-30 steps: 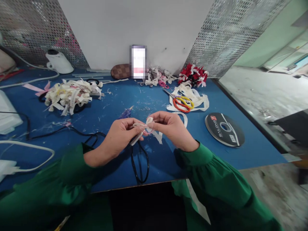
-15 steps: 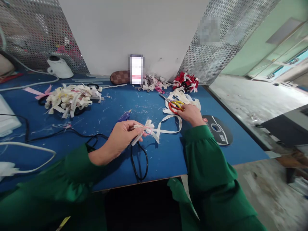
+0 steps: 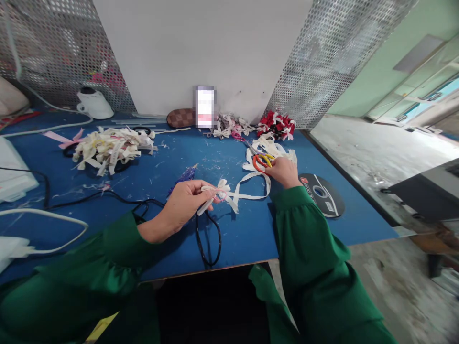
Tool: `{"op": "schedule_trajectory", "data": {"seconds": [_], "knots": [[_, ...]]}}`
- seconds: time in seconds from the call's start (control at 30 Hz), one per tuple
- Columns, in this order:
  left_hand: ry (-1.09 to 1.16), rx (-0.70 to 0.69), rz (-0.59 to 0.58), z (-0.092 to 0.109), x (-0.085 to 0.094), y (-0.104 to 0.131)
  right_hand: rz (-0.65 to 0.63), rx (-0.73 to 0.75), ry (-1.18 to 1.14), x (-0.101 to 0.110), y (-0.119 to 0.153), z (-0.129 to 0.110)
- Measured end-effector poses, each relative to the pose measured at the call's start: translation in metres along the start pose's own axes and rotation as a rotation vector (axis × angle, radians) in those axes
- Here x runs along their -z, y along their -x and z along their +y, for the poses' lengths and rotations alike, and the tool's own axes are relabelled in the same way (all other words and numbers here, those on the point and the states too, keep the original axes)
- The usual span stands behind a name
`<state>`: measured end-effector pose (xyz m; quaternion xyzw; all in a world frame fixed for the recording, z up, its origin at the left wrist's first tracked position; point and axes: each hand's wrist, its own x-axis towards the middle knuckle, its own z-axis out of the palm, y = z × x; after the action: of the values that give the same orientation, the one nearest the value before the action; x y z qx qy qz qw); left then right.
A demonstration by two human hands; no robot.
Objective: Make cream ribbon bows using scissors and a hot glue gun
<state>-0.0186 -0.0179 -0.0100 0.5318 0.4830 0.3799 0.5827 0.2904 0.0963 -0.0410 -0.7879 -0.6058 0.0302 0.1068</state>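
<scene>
My left hand (image 3: 188, 203) is closed in a pinch on a white ribbon bow (image 3: 224, 190) with a pink strand across its middle. From the bow a white ribbon (image 3: 253, 196) runs right and loops back on the blue table. My right hand (image 3: 284, 171) has its fingers closed at the orange and yellow handles of a pair of scissors (image 3: 262, 161). The scissors' blades point away to the far left, over a heap of white ribbon (image 3: 275, 145). Behind my left hand lies a dark blue-purple glittery item (image 3: 186, 175), partly hidden.
A pile of cream bows (image 3: 111, 149) lies left; grey-white bows (image 3: 231, 125) and red-and-white bows (image 3: 276, 125) sit at the back. A phone (image 3: 205, 107) stands by a checkered case (image 3: 180, 118). Black cord (image 3: 219, 243) loops near the front edge. A black spool disc (image 3: 322, 195) lies right.
My right hand has shifted slightly with the scissors, whose blades now point more away from me. My left hand still pinches the bow. The view has turned slightly.
</scene>
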Motion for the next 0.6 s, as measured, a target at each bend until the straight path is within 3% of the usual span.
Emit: {"op": "schedule_trajectory", "data": {"seconds": [0.13,0.37,0.5,0.6], "knots": [[0.008,-0.003,0.007,0.000,0.000,0.000,0.017,-0.068,-0.132,0.002,0.000,0.003],[0.023,-0.003,0.015,-0.001,0.000,-0.001,0.087,-0.149,-0.631,0.018,0.006,0.007],[0.032,0.006,0.015,-0.002,0.000,0.001,0.142,-0.102,-0.927,0.030,0.011,-0.006],[0.051,0.020,0.026,-0.001,0.000,0.001,0.104,0.036,-1.367,0.039,0.022,-0.022]]}}
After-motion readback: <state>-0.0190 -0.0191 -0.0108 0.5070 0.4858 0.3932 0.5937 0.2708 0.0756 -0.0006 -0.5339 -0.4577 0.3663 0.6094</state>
